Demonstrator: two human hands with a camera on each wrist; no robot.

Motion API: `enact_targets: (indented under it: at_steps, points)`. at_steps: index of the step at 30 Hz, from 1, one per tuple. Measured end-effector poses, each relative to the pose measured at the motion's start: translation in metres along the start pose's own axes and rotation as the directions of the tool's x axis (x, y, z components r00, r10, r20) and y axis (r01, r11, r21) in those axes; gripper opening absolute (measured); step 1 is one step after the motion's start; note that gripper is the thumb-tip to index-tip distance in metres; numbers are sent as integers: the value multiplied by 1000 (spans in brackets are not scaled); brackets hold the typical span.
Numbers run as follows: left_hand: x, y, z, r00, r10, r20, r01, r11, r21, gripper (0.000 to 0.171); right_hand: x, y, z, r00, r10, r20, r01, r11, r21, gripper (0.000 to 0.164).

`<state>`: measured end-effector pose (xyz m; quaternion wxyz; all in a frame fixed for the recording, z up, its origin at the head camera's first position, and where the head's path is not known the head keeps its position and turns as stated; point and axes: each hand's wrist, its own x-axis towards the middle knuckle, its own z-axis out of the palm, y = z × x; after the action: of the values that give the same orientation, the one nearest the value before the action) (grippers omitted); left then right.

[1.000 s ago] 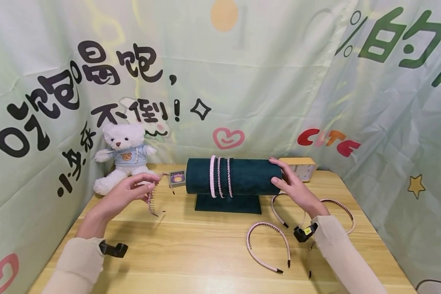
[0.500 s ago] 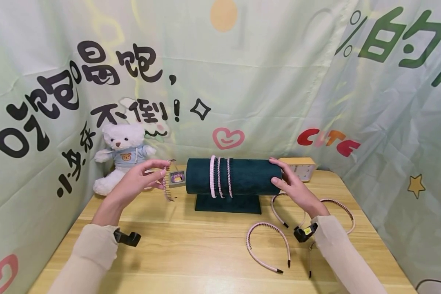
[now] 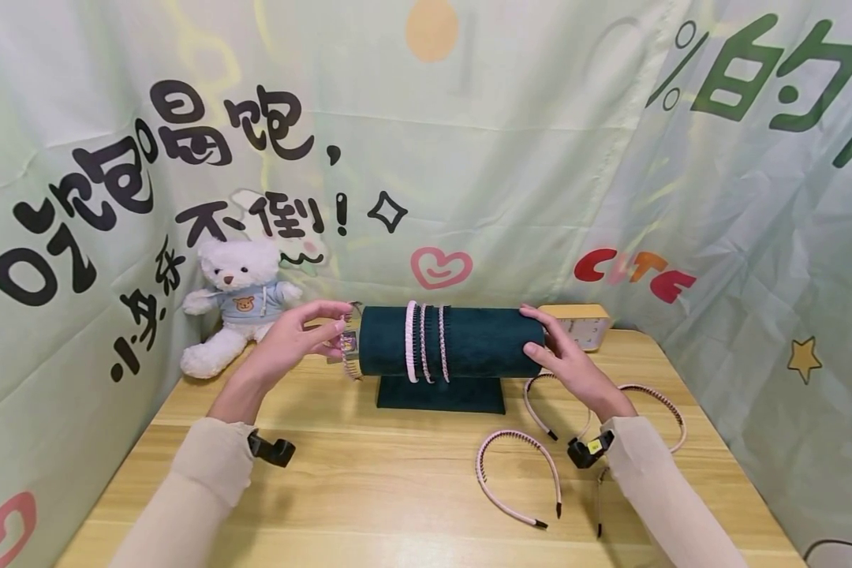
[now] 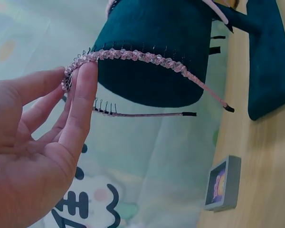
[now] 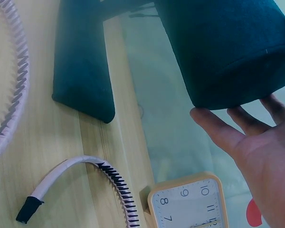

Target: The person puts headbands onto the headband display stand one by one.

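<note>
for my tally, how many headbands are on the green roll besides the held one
3 around the green roll: a thick pink headband leftmost, a thin headband next, then a second thin headband; none looks hidden.

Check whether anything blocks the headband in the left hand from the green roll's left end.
Nothing visible stands between the headband in the left hand and the left end of the green roll. The small grey box sits lower, on the table. Farther along the roll, three other headbands would probably limit sliding.
</note>
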<state>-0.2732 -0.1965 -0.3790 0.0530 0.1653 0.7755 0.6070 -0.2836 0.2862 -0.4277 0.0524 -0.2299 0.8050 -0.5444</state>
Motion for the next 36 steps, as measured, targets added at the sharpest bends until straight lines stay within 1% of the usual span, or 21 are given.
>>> enact_targets:
  at_steps: [3,9,15,20,27,32,36]
  points:
    - [4,0,5,1000,-5,-7,5,1000,2,48,0,0,0,1000,0,-6,0,1000,-3,65]
    - [10,-1,13,999,-44,-20,43,998,-41,57,1,-1,1,1000,-7,-14,7,1000,-10,63]
    - [12,-1,16,998,-66,-21,64,996,-66,57,1,-1,1,1000,-10,-13,10,1000,-12,63]
    - [14,-3,17,998,-67,-16,66,997,-51,56,1,0,1,1000,-18,-13,18,1000,-14,63]
    - [17,-3,21,998,-67,-13,66,996,-60,58,0,1,0,1000,-15,-14,14,1000,-18,63]
    - [17,-6,20,999,-52,-10,52,997,-55,58,1,1,-1,1000,-9,-14,9,1000,-17,63]
    - [15,-13,16,1000,-22,-2,22,1000,-14,56,1,1,-1,1000,-4,-13,4,1000,-19,63]
